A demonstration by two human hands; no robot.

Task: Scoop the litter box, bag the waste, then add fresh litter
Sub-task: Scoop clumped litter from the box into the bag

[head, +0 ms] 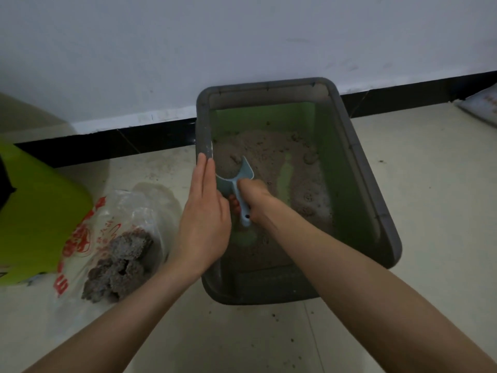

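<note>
Blue scoop (233, 181) gripped by right hand (254, 196); left hand (204, 211) flat on litter box (376, 211) rim.

Two bare forearms; no sleeves, rings or watch in view

a home floor corner: pale tiles (403, 184), black skirting (107, 141), a cat litter box (371, 189) by the wall (188, 49).

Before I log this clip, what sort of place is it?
Probably a home, at a floor-level cat litter spot beside a wall. A litter box sits on the tiled floor against a dark baseboard, and a plastic bag holding scooped clumps lies beside it.
</note>
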